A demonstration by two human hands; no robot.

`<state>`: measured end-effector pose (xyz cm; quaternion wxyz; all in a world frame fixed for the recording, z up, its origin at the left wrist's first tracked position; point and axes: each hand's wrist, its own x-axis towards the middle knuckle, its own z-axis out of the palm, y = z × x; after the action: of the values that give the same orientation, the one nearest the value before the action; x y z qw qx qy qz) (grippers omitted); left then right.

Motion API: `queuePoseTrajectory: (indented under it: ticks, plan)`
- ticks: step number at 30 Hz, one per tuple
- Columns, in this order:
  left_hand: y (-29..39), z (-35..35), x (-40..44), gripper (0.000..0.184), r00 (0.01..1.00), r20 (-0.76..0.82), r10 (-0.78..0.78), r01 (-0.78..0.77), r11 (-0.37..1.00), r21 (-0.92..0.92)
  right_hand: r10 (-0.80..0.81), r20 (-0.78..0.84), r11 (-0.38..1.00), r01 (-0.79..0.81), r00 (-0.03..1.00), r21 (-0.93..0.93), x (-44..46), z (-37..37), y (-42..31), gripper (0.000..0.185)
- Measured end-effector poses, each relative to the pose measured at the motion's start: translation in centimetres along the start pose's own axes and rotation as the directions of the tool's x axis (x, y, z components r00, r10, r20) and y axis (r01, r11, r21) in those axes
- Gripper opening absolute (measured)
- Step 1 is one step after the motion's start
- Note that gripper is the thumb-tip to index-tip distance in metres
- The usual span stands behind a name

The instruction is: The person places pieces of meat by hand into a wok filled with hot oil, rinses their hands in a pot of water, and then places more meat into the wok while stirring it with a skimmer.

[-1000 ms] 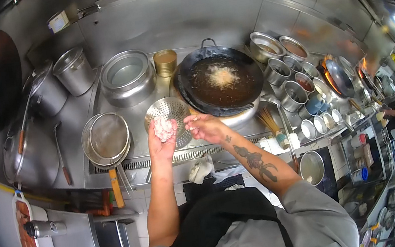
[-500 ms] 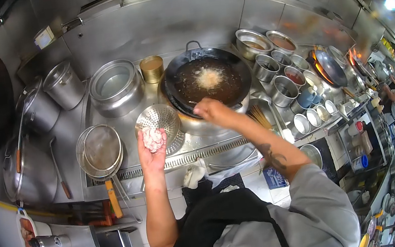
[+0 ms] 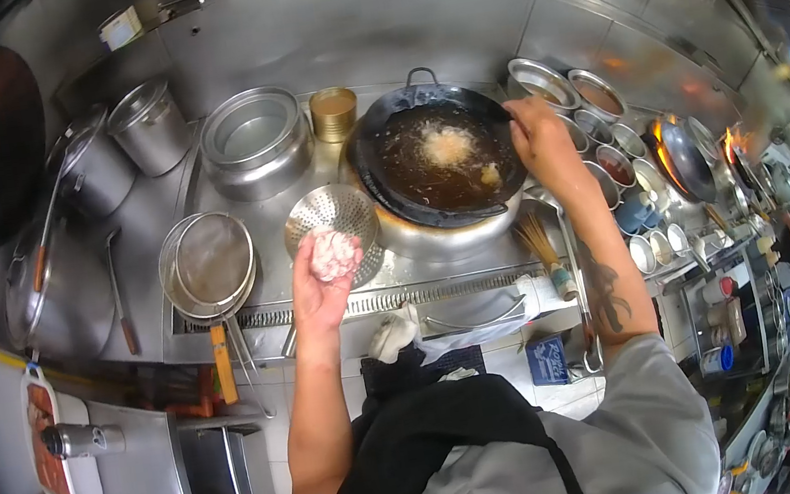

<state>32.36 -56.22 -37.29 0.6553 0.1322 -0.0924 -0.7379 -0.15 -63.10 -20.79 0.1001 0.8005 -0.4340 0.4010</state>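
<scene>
My left hand point(image 3: 319, 293) is cupped around a clump of pale pink raw meat pieces point(image 3: 334, 255). It is above the perforated metal skimmer point(image 3: 339, 208), hiding part of it. Dark oil fills the black wok point(image 3: 372, 174), and a pale, bubbling patch of frying food point(image 3: 449, 146) floats near the middle. A smaller frying piece point(image 3: 490, 174) lies to its lower right. At the wok's right rim, my right hand point(image 3: 545, 140) has its fingers drawn together; whatever is between them, if anything, is hidden.
Left of the wok stand a tin can point(image 3: 333, 112) and a large metal pot point(image 3: 260, 170). Mesh strainers point(image 3: 208, 263) rest at the counter's left. Several metal containers point(image 3: 613, 166) line the right, near another wok with flames point(image 3: 684, 161). A bamboo brush point(image 3: 538, 245) stands in front.
My right hand has moved from the wok's near-left edge to its right rim. A second, smaller frying piece now shows in the oil. My left hand still holds the meat.
</scene>
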Motion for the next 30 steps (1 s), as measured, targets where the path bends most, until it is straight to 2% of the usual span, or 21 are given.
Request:
queuePoseTrajectory:
  ticks: [1,3,6,7,8,10,13,16,19,22,25,26,28,30]
  plan:
    - [-0.2,0.2,0.1,0.026,1.0,0.006,0.0,0.0,1.0,-0.001,-0.003,0.025,0.996,0.001,1.0,0.089,0.3,0.1,-2.3,0.025]
    - [-0.6,0.4,0.6,0.026,1.0,0.028,-0.005,0.005,1.0,-0.003,-0.06,0.228,0.968,0.001,0.972,0.252,0.1,1.5,-6.6,0.029]
    - [-1.2,1.9,0.4,0.025,0.999,0.042,-0.02,0.02,1.0,0.005,-0.154,0.373,0.918,-0.007,0.915,0.396,-1.7,6.0,-11.7,0.039]
    - [-1.2,2.2,0.3,0.025,0.999,0.046,-0.018,0.017,1.0,0.014,-0.171,0.398,0.896,-0.025,0.901,0.443,-2.2,7.3,-12.7,0.043]
    - [-1.3,1.8,0.7,0.024,0.991,0.122,-0.046,0.046,0.999,0.009,-0.174,0.415,0.887,-0.04,0.893,0.459,-2.6,8.6,-13.2,0.042]
    - [-1.8,1.0,1.1,0.028,0.995,0.095,-0.02,0.019,1.0,0.011,-0.182,0.449,0.868,-0.071,0.875,0.491,-3.3,11.0,-13.2,0.04]
    - [-1.5,0.6,0.8,0.029,0.998,0.066,-0.025,0.022,0.999,0.04,-0.192,0.332,0.778,-0.063,0.924,0.625,-4.0,13.5,-11.7,0.029]
    - [-1.6,0.6,0.7,0.031,0.997,0.062,-0.043,0.041,0.999,0.032,0.023,0.548,0.509,-0.481,0.836,0.714,-4.5,14.8,-11.2,0.024]
    - [-1.2,1.8,0.1,0.031,0.995,0.095,-0.024,0.021,0.999,0.035,0.121,0.62,0.394,-0.611,0.775,0.686,-4.4,15.0,-11.3,0.025]
    - [-1.2,0.7,0.8,0.029,0.991,0.129,-0.018,0.016,1.0,0.012,0.183,0.612,0.313,-0.636,0.769,0.706,-4.7,15.3,-12.1,0.027]
    - [-1.3,0.1,1.3,0.025,1.0,-0.01,-0.004,0.004,0.999,0.052,-0.004,0.483,0.704,-0.34,0.876,0.623,-5.3,15.5,-12.1,0.024]
    - [-1.4,-0.2,1.5,0.024,1.0,0.006,-0.001,0.0,0.997,0.078,-0.098,0.321,0.801,-0.117,0.942,0.587,-4.8,15.1,-12.6,0.023]
    - [-1.5,-0.9,1.7,0.024,0.999,0.037,0.004,-0.009,0.992,0.129,-0.011,0.403,0.752,-0.258,0.915,0.606,-5.3,16.0,-11.7,0.021]
    - [-1.5,-0.7,1.6,0.024,1.0,0.003,0.013,-0.013,0.994,0.11,0.075,0.51,0.662,-0.425,0.857,0.617,-4.7,15.4,-11.6,0.019]
